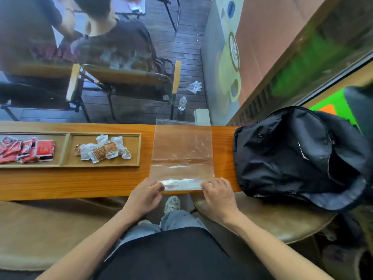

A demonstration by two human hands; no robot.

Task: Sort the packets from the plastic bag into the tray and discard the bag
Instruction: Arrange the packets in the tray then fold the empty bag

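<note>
A clear plastic bag [182,152] lies flat across the narrow wooden counter [80,182], and I see no packets in it. My left hand [146,196] pinches its near left corner and my right hand [219,194] pinches its near right corner, with the near edge folded or rolled between them. To the left sits a wooden tray [139,150] with two compartments in view. Red packets [26,151] fill the left one. White and brown packets [105,151] lie in the right one.
A black backpack [298,156] rests on the counter's right end, close to my right hand. Beyond the counter, lower down, two people sit on chairs [129,77]. A water bottle [182,103] and a crumpled plastic wrapper [194,87] lie on the dark floor.
</note>
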